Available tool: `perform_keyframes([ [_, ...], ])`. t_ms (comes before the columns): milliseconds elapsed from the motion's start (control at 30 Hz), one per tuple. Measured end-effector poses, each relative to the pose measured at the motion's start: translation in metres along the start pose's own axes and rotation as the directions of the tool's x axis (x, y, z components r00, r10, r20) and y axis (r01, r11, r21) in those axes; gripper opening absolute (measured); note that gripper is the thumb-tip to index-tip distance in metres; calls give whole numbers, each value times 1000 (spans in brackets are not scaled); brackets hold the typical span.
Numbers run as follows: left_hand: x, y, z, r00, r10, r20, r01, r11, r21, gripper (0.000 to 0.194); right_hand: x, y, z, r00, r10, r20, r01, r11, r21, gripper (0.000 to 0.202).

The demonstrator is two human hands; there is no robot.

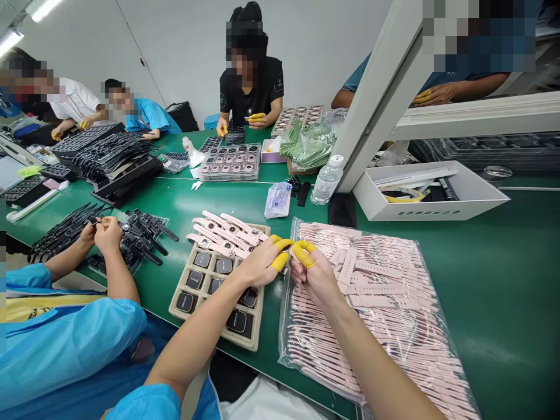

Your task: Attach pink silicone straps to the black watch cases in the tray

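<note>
In the head view, I'd judge this fine handwork: my left hand (265, 259) and right hand (312, 268) pinch closed on what looks like a small part (289, 252), mostly hidden by fingertips. It sits between the beige tray (245, 343) and the pink watch straps (376, 289). Next calls for steady, matched pressure.

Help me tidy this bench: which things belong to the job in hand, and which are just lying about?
Likely part of the job:
tray
square dark pieces
pink-strapped watches
pink straps

Apparently just lying about:
water bottle
dark phone-like slab
white box
</note>
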State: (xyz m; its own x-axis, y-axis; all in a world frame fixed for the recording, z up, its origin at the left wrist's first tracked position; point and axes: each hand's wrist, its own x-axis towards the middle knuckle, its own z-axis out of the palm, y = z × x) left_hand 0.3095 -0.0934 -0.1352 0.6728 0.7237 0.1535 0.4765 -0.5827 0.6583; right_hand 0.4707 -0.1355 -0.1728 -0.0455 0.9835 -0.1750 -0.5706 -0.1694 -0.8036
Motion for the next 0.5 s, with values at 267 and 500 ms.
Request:
perform_keyframes([
  [267, 2, 2, 3, 1000, -20, 13, 20, 999, 25, 39, -1, -4, 1, 999, -7, 35, 4, 998, 67, 40],
  [500, 3, -4, 5, 999, -22, 24, 18, 989, 148, 25, 1, 6, 2, 1000, -29, 11, 29, 1000, -11, 45],
])
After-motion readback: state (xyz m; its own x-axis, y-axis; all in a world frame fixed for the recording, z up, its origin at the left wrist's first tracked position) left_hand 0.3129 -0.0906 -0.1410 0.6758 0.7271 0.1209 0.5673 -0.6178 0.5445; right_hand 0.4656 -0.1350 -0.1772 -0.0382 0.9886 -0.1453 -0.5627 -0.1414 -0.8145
